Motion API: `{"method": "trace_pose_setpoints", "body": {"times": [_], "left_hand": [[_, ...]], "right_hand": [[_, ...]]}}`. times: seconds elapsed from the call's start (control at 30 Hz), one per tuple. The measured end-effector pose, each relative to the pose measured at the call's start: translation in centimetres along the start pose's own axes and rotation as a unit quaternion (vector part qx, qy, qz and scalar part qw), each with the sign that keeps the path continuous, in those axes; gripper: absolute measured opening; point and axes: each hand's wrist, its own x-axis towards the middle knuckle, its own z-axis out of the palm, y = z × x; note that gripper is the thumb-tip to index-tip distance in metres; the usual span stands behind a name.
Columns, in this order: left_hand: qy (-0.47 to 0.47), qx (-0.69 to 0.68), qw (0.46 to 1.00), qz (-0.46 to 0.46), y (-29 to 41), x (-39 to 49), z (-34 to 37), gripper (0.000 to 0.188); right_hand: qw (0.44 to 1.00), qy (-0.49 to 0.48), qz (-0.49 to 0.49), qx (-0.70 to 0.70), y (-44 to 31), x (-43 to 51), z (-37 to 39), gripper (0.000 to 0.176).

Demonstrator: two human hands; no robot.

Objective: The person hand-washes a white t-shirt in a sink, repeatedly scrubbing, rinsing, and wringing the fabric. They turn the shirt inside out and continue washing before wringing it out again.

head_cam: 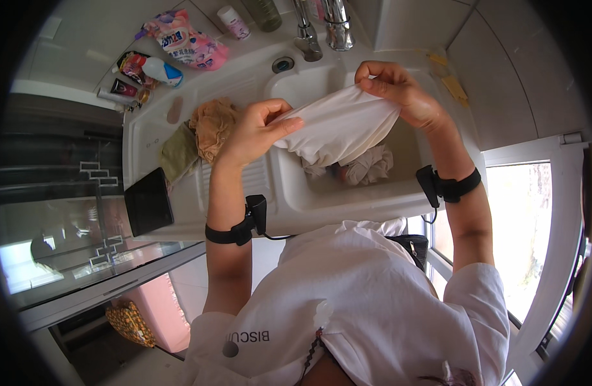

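Note:
A wet white cloth (342, 125) is stretched between my two hands above the sink basin (296, 195). My left hand (255, 132) pinches its left edge between thumb and fingers. Higher and farther right, my right hand (397, 91) grips the opposite upper corner. The lower part of the cloth hangs in folds towards the basin. Below it, a bunched pale fabric (371, 166) lies in cloudy water, with a darker patch beside it. What lies directly behind the stretched cloth is hidden.
Left of the basin, a peach cloth (214, 128) and a green cloth (180, 152) lie on the ribbed washboard side. A black tablet (149, 202) rests at the left edge. Detergent pouch (192, 46), bottles and tubes line the back ledge, near the chrome faucet (308, 41).

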Motion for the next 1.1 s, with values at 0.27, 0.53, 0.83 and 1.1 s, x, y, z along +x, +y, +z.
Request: {"method": "trace_pose_setpoints", "body": {"times": [0.27,0.53,0.83,1.1], "left_hand": [[-0.007,-0.170,0.983,0.070,0.2,-0.3,0.1,0.011],[0.038,-0.205,0.974,0.086,1.1,-0.5,0.3,0.011],[0.070,-0.176,0.975,0.116,1.4,-0.3,0.8,0.012],[0.076,-0.206,0.969,0.113,2.0,-0.8,0.6,0.012]], "right_hand": [[0.995,0.045,0.083,-0.022,0.3,-0.1,-0.1,0.025],[0.998,-0.008,0.047,-0.052,0.4,-0.2,0.4,0.021],[1.000,0.006,-0.017,0.022,1.1,0.0,0.7,0.012],[0.998,0.009,-0.061,0.004,0.3,-0.1,1.1,0.010]]}}
